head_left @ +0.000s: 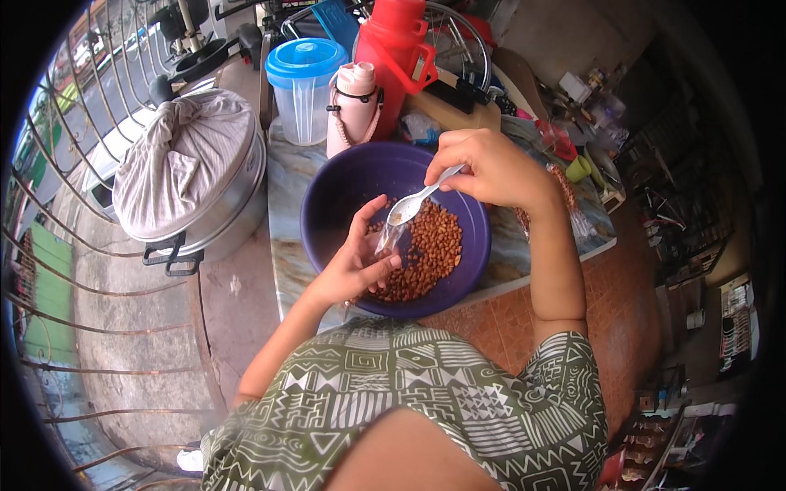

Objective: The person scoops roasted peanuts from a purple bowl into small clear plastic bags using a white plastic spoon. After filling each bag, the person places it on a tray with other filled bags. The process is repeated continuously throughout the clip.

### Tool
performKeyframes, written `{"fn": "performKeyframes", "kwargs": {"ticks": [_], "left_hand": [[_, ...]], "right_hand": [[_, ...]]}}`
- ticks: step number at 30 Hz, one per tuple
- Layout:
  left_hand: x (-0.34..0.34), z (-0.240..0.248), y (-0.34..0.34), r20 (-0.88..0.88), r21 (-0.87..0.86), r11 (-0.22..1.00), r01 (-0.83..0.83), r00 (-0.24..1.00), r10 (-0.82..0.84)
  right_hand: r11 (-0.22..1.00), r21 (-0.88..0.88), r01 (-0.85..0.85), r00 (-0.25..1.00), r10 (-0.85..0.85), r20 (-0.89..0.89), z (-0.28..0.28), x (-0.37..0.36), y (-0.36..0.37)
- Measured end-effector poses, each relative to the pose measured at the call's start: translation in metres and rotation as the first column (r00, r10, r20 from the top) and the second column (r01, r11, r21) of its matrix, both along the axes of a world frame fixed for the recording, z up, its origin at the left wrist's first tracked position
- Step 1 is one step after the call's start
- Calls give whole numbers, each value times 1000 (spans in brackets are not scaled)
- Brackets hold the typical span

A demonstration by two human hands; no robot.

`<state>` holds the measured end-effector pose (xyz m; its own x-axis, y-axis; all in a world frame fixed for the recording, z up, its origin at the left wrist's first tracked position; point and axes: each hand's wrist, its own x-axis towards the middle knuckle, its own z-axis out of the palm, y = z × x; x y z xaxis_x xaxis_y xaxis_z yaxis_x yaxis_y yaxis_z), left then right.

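Right hand (485,170) grips white plastic spoon (413,201); my left hand (350,268) holds small clear plastic bag (390,239), both above reddish-brown nuts (438,245) in round purple plastic bowl (481,237), marbled desk's (288,221) near edge. Seems I'm spooning into the bag; next calls for steady mouth.

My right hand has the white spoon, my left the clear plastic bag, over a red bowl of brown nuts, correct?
The bowl is purple, not red, as the head view shows. Your right hand does hold the spoon, your left hand the bag.
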<state>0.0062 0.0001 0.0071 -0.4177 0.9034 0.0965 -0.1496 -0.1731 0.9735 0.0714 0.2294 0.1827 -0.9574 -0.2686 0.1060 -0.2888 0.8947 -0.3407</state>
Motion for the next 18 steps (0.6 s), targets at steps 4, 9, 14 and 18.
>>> {"fn": "performKeyframes", "kwargs": {"ticks": [4,9,14,18], "left_hand": [[0,-2,-1,30,24,999,-30,999,29],[2,-5,0,48,123,988,-92,995,87],[1,-10,0,75,137,984,-110,992,101],[0,-9,-1,60,132,985,-109,993,101]], "right_hand": [[991,-90,96,993,-101,-58,-8,5,9],[985,-96,146,986,-136,99,-98,-7,55],[972,-205,118,968,-66,241,-189,-7,39],[967,-248,67,938,24,347,-194,-1,9]]}}
